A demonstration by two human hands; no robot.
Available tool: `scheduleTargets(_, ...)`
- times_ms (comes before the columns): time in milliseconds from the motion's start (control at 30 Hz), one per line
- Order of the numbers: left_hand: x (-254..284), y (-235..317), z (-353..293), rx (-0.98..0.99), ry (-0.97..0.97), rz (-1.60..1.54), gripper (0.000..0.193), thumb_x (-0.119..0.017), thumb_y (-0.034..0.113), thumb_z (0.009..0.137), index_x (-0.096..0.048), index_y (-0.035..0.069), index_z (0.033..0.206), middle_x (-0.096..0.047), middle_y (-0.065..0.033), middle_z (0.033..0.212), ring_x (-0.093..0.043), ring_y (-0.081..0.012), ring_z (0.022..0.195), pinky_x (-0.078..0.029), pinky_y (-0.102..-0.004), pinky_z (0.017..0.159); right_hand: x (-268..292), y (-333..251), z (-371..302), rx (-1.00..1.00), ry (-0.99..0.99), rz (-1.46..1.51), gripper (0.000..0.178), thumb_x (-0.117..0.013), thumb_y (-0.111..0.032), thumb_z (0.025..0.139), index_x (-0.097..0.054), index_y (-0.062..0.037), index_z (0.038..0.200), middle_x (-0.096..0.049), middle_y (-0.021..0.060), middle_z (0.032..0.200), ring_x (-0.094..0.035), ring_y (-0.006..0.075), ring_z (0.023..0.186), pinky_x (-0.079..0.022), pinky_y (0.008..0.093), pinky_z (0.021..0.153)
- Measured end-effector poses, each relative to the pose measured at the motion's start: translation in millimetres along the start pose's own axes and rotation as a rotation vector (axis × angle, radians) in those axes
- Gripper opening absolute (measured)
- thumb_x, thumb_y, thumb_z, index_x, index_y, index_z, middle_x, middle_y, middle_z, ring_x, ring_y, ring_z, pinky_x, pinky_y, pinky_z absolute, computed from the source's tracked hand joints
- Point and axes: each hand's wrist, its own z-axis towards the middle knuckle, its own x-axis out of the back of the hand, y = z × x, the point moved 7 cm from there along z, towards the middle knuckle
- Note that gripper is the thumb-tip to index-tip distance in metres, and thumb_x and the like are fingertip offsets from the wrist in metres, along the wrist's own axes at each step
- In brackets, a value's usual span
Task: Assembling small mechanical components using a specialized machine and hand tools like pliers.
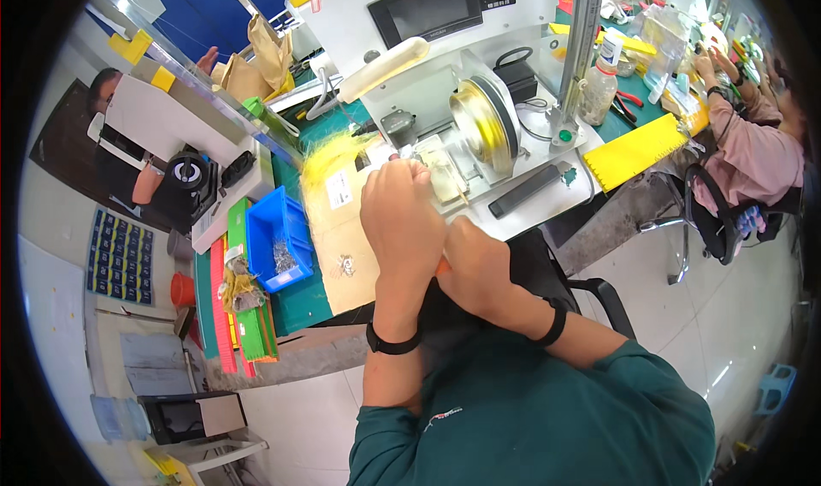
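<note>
Both my hands are closed in front of the white bench machine (333, 20). My left hand (398, 216) is raised over the machine's front edge, its fingertips by the small metal fixture (442, 171); what they pinch is hidden. Lower and to the right, my right hand (476, 268) makes a fist close against the left wrist. A bit of something orange (443, 266) peeks out at its edge, too covered to name. Behind the fixture stands a spool of yellow wire or thread (479, 122). Yellow fibre strands (329, 157) lie beside my left hand on brown cardboard (351, 289).
A blue bin (278, 238) with small metal parts stands left, beside green and red strips (248, 315). On the machine's base lies a black bar (524, 191). Pliers (627, 105) and a yellow toothed strip (637, 152) are at right, where a person in pink (744, 152) works.
</note>
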Motion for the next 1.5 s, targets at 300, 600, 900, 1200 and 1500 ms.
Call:
scheduleTargets(300,16.7,-27.0,31.3,-0.053,-0.006,0.126,0.009,-0.065,0.005,0.096,-0.059,0.001,0.090,-0.065,-0.0199,0.086,-0.061,-0.0422,0.082,-0.047,-0.0497,0.072,5.3,-16.1,-9.5,0.012,-0.063,0.046,0.025,-0.077,-0.010,0.087,-0.070,-0.0017,0.110,-0.058,0.0082,0.086,-0.064,0.0244,0.070,-0.049,0.0360,0.055)
scheduleTargets(600,2.4,-66.0,14.5,0.110,-0.012,0.051,0.007,-0.061,0.002,0.097,-0.062,-0.001,0.092,-0.067,-0.0189,0.083,-0.062,-0.0357,0.073,-0.049,-0.0424,0.069,1.0,-27.6,-10.4,0.044,-0.105,0.086,0.023,-0.075,-0.011,0.088,-0.070,-0.0011,0.108,-0.058,0.0078,0.086,-0.064,0.0240,0.070,-0.048,0.0355,0.055)
scheduleTargets(900,-21.7,-81.3,-1.1,0.157,-0.034,-0.129,0.008,-0.061,0.003,0.092,-0.060,0.001,0.085,-0.063,-0.0198,0.084,-0.062,-0.0406,0.080,-0.048,-0.0479,0.073,-2.7,-14.1,-12.3,0.010,-0.075,0.073,0.019,-0.075,-0.018,0.086,-0.070,-0.0099,0.103,-0.061,0.0076,0.086,-0.064,0.0289,0.070,-0.050,0.0410,0.054)
scheduleTargets(1200,-17.4,-111.2,-8.6,0.127,-0.072,-0.046,0.017,-0.060,0.010,0.097,-0.067,-0.004,0.102,-0.066,-0.0240,0.094,-0.063,-0.0392,0.086,-0.051,-0.0467,0.083,-41.5,8.3,-22.8,-0.089,-0.217,0.090,0.030,-0.067,-0.016,0.088,-0.066,0.0014,0.113,-0.064,0.0188,0.103,-0.068,0.0358,0.101,-0.059,0.0436,0.073)
scheduleTargets(1500,-12.2,-73.0,0.3,0.142,-0.065,0.057,0.021,-0.067,0.017,0.097,-0.073,-0.002,0.103,-0.071,-0.0262,0.094,-0.065,-0.0478,0.084,-0.052,-0.0526,0.080,-13.0,12.6,-24.1,-0.202,-0.276,0.074,0.026,-0.067,-0.023,0.096,-0.071,0.0028,0.101,-0.066,0.0206,0.103,-0.067,0.0365,0.100,-0.060,0.0479,0.079)
